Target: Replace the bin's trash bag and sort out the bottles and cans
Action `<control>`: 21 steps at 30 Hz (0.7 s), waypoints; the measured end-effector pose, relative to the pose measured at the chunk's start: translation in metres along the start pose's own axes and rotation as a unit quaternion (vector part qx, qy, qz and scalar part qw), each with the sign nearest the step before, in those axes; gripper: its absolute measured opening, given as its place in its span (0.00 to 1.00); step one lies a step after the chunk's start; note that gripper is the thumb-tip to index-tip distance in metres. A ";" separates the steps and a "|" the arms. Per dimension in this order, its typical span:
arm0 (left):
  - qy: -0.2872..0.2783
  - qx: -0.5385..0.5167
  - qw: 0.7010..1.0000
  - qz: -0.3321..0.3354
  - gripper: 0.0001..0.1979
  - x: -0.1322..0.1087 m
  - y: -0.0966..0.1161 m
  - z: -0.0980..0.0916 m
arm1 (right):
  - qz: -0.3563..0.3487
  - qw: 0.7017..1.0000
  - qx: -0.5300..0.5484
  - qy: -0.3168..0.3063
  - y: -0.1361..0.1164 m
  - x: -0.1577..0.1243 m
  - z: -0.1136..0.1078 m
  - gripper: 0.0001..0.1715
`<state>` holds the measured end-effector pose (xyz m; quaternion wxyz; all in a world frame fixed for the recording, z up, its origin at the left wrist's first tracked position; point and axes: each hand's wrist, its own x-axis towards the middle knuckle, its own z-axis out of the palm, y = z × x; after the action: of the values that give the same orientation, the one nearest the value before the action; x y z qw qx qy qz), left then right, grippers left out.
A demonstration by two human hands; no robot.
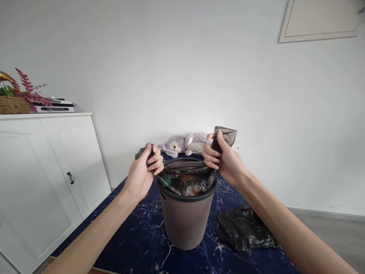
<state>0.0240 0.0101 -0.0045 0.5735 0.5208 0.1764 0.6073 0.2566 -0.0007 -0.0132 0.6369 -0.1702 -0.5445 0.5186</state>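
A grey-brown trash can with a dark rim stands upright on the table. Inside it sits a black garbage bag, thin enough that greenish and reddish contents show through. My left hand is closed around one gathered end of the bag, above the can's left rim. On the opposite side, my right hand grips the other end, and a sheer flap of plastic sticks up past the thumb. Between both hands the bag's edge is stretched taut across the can's opening.
Another black plastic bag lies crumpled right of the can. A plush toy dog rests against the wall behind. The table has a dark blue marbled top. At left stands a white cabinet bearing a wicker basket.
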 end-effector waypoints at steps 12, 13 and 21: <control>-0.074 0.340 0.928 0.135 0.14 0.012 -0.009 0.015 | -0.022 0.891 -0.426 -0.152 0.006 0.004 0.032 0.13; -0.060 0.323 0.935 0.135 0.14 0.012 -0.010 0.015 | 0.006 0.906 -0.393 -0.157 0.005 0.002 0.029 0.14; -0.005 0.265 0.960 0.090 0.18 0.000 0.006 0.005 | 0.036 0.996 -0.047 -0.074 0.011 -0.003 0.025 0.26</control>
<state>0.0250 0.0067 0.0021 0.3589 0.6705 0.2803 0.5857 0.2303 -0.0071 -0.0143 0.5672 -0.1804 -0.6076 0.5259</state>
